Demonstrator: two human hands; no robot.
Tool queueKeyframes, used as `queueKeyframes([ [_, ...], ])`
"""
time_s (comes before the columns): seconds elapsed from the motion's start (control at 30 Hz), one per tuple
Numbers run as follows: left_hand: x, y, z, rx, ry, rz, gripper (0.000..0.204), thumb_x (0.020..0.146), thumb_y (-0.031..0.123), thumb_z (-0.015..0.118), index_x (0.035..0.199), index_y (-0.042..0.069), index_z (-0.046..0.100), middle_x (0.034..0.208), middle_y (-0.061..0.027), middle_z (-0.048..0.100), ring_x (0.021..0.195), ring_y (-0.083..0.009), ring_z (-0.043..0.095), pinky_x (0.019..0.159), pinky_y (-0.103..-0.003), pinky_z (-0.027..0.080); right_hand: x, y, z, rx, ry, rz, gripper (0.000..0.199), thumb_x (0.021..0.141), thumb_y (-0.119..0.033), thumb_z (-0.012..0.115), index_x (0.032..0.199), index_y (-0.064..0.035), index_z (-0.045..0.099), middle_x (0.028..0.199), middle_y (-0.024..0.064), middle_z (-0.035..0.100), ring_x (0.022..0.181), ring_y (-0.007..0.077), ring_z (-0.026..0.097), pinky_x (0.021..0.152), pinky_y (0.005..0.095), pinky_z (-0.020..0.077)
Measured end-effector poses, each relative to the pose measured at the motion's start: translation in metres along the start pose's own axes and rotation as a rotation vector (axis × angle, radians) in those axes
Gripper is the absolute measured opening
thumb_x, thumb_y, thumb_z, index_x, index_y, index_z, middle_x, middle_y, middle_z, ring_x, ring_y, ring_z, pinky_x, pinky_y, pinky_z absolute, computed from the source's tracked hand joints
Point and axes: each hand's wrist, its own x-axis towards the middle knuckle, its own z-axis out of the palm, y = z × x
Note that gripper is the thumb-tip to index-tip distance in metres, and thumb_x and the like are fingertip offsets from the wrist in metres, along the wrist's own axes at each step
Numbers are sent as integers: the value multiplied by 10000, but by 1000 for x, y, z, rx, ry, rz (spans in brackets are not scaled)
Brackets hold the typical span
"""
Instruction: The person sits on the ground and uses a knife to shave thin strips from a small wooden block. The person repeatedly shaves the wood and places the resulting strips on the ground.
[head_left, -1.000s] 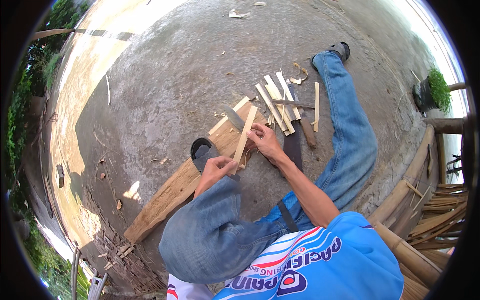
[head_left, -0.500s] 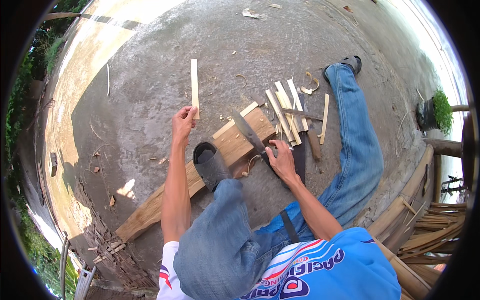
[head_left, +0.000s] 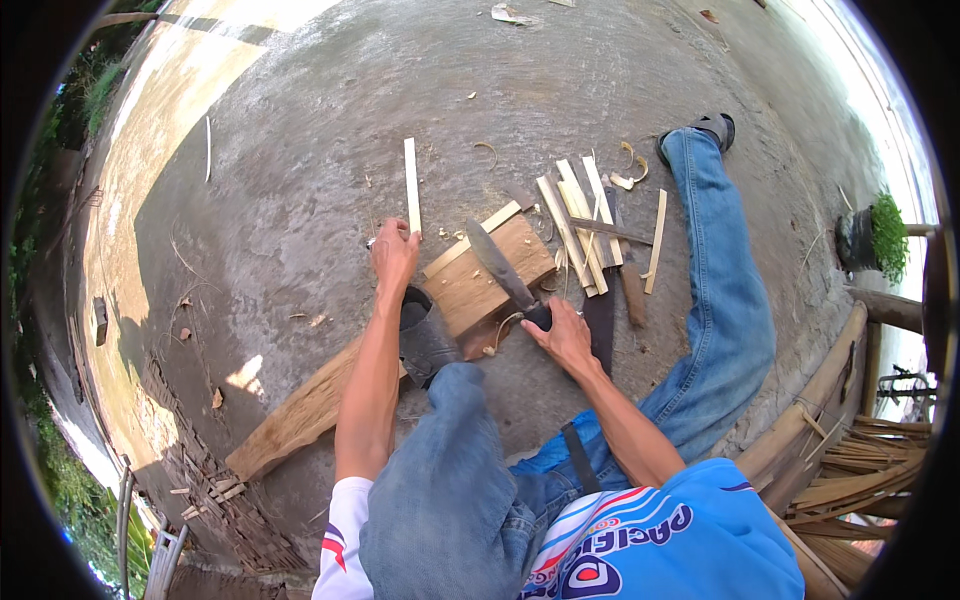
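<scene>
"Pale strip (head_left: 412, 185): in what position is it shown?"

"It is shown directly ahead of the left hand (head_left: 395, 255), against the grey floor (head_left: 300, 190), with its near end at the fingertips. Whether it is pinched there or merely touched cannot be told."

"And how is the right hand (head_left: 565, 337) placed?"

"It is placed at the dark handle of the knife (head_left: 505, 278), the thumb being set to one side and the fingers to the other. Whether a firm grasp is formed cannot be told. The blade is pointed away from the body, above the plank (head_left: 460, 300)."

"By what else is the plank accompanied?"

"It is overlapped by a dark sandal (head_left: 428, 340), worn on the left foot. Along its far edge a second strip (head_left: 450, 257) is seen."

"What is grouped to the right?"

"A loose cluster of strips (head_left: 566, 234) is seen on the floor, crossed by a narrow dark bar (head_left: 612, 231). A lone strip (head_left: 656, 242) is set apart, between the cluster and the outstretched right leg (head_left: 715, 260). A brown wooden handle (head_left: 633, 297) is located just nearer the body. At the far right, a potted plant (head_left: 888, 235) is included."
</scene>
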Motion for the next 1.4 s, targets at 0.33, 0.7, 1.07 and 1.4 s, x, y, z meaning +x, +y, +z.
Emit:
queueKeyframes([
  [0.33, -5, 26, 6, 307, -473, 94, 249, 729, 282, 894, 823, 93, 762, 826, -140, 757, 823, -348, 735, 740, -461, 566, -10, -26, -18, 328, 17, 155, 537, 915, -478, 697, 1125, 3, 584, 997, 259, 711, 960, 428, 694, 816, 500, 526],
  [0.7, -9, 17, 4, 36, -350, 13, 272, 841, 208, 812, 1058, 86, 703, 894, -114, 749, 848, -245, 708, 743, -385, 544, -3, -18, -16, 435, 203, 115, 536, 901, -466, 733, 1090, 16, 597, 904, 213, 707, 833, 334, 707, 756, 431, 540],
  [1.07, -106, 81, -42, -1200, -645, -460, 280, 934, 179, 773, 1159, 110, 622, 996, -9, 721, 886, -101, 651, 743, -278, 468, -6, -98, -32, 1249, 10, 74, 427, 880, -308, 826, 1076, -19, 581, 955, 67, 676, 822, 148, 688, 673, 289, 587],
  [1.4, -75, 102, -132, -1101, -498, -217, 421, 1009, 286, 677, 1346, 44, 607, 1172, -144, 725, 990, -198, 707, 870, -366, 591, -12, -59, -43, 893, -73, -39, 377, 868, -228, 808, 1103, -10, 609, 951, 80, 702, 849, 165, 678, 779, 325, 541],
])
